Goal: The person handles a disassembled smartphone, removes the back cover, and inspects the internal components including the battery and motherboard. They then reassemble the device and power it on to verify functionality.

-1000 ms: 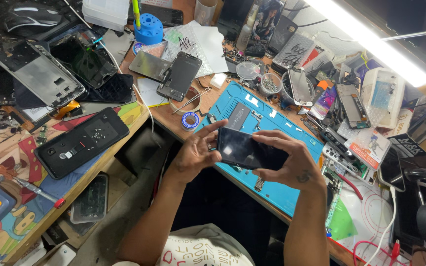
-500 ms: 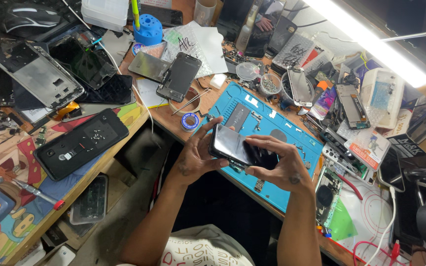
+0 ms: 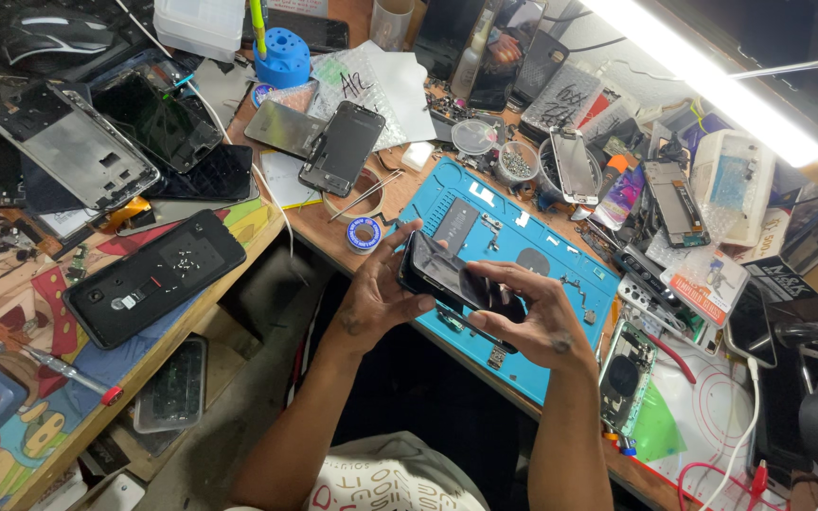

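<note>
Both of my hands hold a black smartphone [image 3: 449, 277] above the front edge of a blue work mat [image 3: 532, 255]. My left hand [image 3: 376, 298] grips its left end, thumb over the top edge. My right hand [image 3: 532, 317] cups its right end with fingers curled over the glass. The phone is tilted, screen dark and facing up. Small parts and a loose screen piece [image 3: 453, 225] lie on the mat beyond it.
A black phone back [image 3: 153, 276] lies on the left bench, with a phone frame [image 3: 73, 159] and several screens behind it. Tweezers [image 3: 364, 197], a tape roll [image 3: 364, 234], a blue tool stand [image 3: 281, 59], and several opened phones [image 3: 625, 377] crowd the desk.
The phone has been turned in my hands from lying flat to a tilted pose, and my left thumb now hooks over its top edge. My hands stayed over the mat's front edge.
</note>
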